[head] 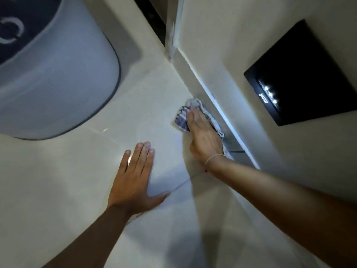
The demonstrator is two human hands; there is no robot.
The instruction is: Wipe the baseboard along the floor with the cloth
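A pale baseboard (195, 78) runs diagonally from the wall corner at upper middle down toward the right, where the wall meets the tiled floor. A blue-and-white striped cloth (181, 120) is bunched against it. My right hand (202, 136) lies flat over the cloth and presses it to the baseboard, with a thin bracelet on the wrist. My left hand (135, 176) rests palm down on the floor to the left, fingers spread, holding nothing. Part of the cloth is hidden under my right hand.
A large white rounded appliance (58, 74) stands on the floor at upper left, close to the corner. A black panel with three small lights (301, 74) is set in the wall above the baseboard. A dark door gap (150, 14) lies beyond the corner.
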